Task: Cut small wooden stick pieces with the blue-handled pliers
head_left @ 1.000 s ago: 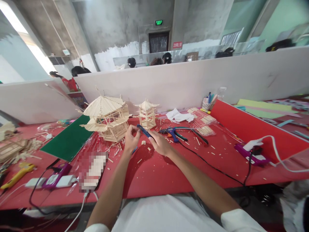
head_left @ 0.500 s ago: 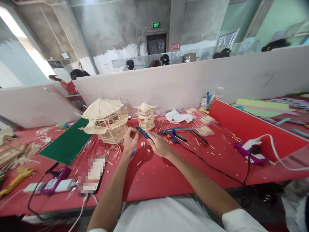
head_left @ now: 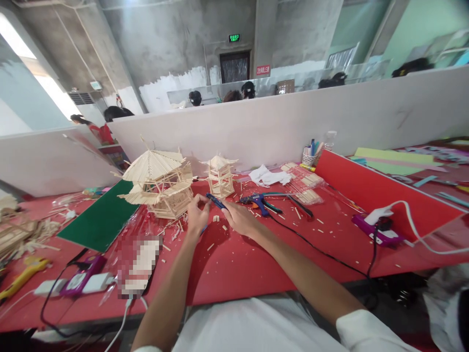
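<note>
My right hand point(head_left: 240, 218) is closed around a slim dark blue hand tool point(head_left: 215, 201), perhaps a cutter; its exact kind is unclear. The tool points up and left toward my left hand point(head_left: 198, 213), whose thumb and forefinger are pinched together. Whatever sits in that pinch is too small to make out. Just beyond my hands stands a small pavilion model point(head_left: 220, 177) of pale wooden sticks. To its left is a larger stick pavilion point(head_left: 157, 183) with a tiered roof. Short stick pieces point(head_left: 216, 218) lie between my hands. A blue glue gun point(head_left: 261, 203) rests right of my right hand.
On the red table point(head_left: 234, 274) are a phone point(head_left: 142, 266), a green board point(head_left: 100, 217), a yellow tool point(head_left: 24, 278) and power strips point(head_left: 377, 232). A white cloth point(head_left: 269, 176) and bagged sticks point(head_left: 306, 183) lie behind the glue gun. A black cord point(head_left: 322, 254) crosses the right side.
The camera view has shifted slightly. Both hands keep nearly the same pose, the right one still around the blue tool.
</note>
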`<state>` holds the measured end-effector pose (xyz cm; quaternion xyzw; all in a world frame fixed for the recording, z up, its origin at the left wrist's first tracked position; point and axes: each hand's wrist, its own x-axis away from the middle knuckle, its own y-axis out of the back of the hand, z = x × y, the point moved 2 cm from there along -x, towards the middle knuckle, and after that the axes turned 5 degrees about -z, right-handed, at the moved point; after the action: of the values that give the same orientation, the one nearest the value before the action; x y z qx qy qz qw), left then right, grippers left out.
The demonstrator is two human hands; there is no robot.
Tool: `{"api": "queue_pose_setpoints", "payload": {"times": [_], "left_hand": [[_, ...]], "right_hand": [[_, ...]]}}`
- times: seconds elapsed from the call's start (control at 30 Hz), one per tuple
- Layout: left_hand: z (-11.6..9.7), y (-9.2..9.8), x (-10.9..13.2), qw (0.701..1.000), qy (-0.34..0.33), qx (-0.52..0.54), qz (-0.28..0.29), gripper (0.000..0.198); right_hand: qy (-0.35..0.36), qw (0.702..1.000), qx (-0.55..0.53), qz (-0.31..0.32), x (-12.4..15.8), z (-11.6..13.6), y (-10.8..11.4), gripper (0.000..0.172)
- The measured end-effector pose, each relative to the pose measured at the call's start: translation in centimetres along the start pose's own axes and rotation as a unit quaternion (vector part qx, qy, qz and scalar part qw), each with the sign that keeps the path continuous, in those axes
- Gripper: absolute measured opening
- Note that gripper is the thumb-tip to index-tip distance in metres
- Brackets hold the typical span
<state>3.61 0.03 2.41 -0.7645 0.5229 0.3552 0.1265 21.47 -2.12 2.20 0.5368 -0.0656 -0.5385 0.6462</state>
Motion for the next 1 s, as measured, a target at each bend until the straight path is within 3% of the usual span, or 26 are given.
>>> {"api": "queue_pose_setpoints", "payload": {"times": [0.3, 0.57, 0.77, 1.0], "left_hand": [[0.6, 0.1, -0.1, 0.999, 0.026, -0.039, 0.020, 0.004], [0.7, -0.1, -0.3, 0.999, 0.042, 0.005, 0.024, 0.011], [0.0, -0.1, -0.3, 0.999, 0.033, 0.030, 0.021, 0.012], [-0.4, -0.2, -0.3, 0.999, 0.024, 0.040, 0.019, 0.013]], "right_hand": [[-0.054, 0.998, 0.013, 0.034, -0.1, -0.2, -0.9, 0.042], [-0.083, 0.994, -0.069, -0.010, -0.6, -1.1, -1.1, 0.048], [-0.077, 0.995, -0.064, -0.007, -0.5, -1.5, 0.1, 0.046], [-0.074, 0.995, -0.067, 0.015, -0.2, -0.7, -0.3, 0.044]]}}
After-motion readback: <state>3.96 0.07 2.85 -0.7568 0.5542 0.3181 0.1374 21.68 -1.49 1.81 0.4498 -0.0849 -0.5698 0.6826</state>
